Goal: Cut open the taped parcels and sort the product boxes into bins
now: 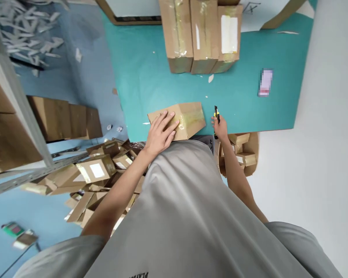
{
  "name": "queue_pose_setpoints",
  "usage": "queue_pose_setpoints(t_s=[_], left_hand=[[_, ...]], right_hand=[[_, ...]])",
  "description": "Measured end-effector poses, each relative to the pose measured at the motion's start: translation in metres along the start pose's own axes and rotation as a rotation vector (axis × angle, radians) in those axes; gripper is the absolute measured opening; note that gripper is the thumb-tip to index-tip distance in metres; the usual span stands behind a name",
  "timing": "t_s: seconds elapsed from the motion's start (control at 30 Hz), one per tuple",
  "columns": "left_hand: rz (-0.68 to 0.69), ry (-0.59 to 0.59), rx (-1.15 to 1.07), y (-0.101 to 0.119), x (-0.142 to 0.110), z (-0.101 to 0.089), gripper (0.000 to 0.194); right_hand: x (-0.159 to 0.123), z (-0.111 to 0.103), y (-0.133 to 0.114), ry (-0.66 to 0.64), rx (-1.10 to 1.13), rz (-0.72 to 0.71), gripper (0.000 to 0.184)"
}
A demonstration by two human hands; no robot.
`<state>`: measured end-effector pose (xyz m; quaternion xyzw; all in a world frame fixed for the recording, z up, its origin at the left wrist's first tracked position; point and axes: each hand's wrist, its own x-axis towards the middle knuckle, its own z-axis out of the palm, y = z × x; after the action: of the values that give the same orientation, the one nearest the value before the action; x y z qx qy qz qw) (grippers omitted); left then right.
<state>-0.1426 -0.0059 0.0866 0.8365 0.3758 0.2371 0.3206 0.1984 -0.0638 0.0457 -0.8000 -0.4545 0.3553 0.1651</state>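
Note:
A taped cardboard box [193,116] lies tilted at the near edge of the green-topped table [145,69]. My left hand [161,133] rests on its left side with the fingers spread out flat. To the right of the box, my right hand [221,127] is closed around a black and yellow utility knife [216,111], whose tip points away from me. The knife is apart from the box. Whether its blade is out is too small to tell.
Three taped boxes [204,38] stand side by side at the table's back. A blurred-out flat item [266,82] lies at right. Opened cartons [95,170] heap on the floor at left, near a shelf [20,104]. A large carton [253,148] below the table holds smaller boxes.

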Motion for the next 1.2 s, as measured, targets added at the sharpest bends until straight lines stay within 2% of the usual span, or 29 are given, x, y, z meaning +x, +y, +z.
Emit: queue_pose_setpoints(t_s=[0.1, 0.2, 0.33, 0.43, 0.53, 0.63, 0.7, 0.77, 0.9, 0.97, 1.07, 1.2], left_hand=[[-0.116, 0.104, 0.016, 0.005, -0.028, -0.013, 0.055], [-0.239, 0.227, 0.016, 0.016, -0.042, -0.016, 0.061], [-0.374, 0.317, -0.104, 0.020, -0.039, -0.004, 0.063], [-0.412, 0.292, -0.282, 0.008, -0.026, 0.017, 0.064], [-0.438, 0.235, -0.405, -0.011, -0.012, 0.041, 0.066], [-0.444, 0.211, -0.450, -0.028, -0.004, 0.055, 0.068], [-0.417, 0.179, -0.457, -0.035, -0.002, 0.056, 0.065], [-0.392, 0.137, -0.465, -0.039, -0.002, 0.054, 0.060], [-0.398, 0.096, -0.489, -0.042, -0.001, 0.049, 0.063], [-0.409, 0.092, -0.501, -0.043, 0.000, 0.048, 0.064], [-0.420, 0.092, -0.530, -0.042, 0.000, 0.049, 0.064], [-0.436, 0.100, -0.544, -0.041, 0.002, 0.049, 0.060]], right_hand=[[0.012, 0.025, -0.008, -0.048, 0.131, 0.005, 0.058], [0.009, 0.030, -0.023, -0.061, 0.111, -0.098, 0.054], [-0.005, 0.008, -0.026, 0.026, -0.016, -0.169, 0.054], [-0.013, -0.016, -0.020, 0.082, -0.112, -0.137, 0.055], [-0.015, -0.035, -0.016, 0.079, -0.216, -0.125, 0.055], [-0.015, -0.047, -0.028, 0.087, -0.344, -0.187, 0.055], [-0.017, -0.051, -0.049, 0.108, -0.451, -0.237, 0.055], [-0.019, -0.051, -0.078, 0.037, -0.566, -0.298, 0.055], [-0.022, -0.038, -0.141, -0.367, -0.768, -0.489, 0.055], [-0.022, -0.030, -0.165, -0.486, -0.853, -0.532, 0.054], [-0.018, -0.022, -0.183, -0.534, -0.934, -0.552, 0.053], [-0.012, -0.019, -0.188, -0.562, -0.976, -0.593, 0.050]])
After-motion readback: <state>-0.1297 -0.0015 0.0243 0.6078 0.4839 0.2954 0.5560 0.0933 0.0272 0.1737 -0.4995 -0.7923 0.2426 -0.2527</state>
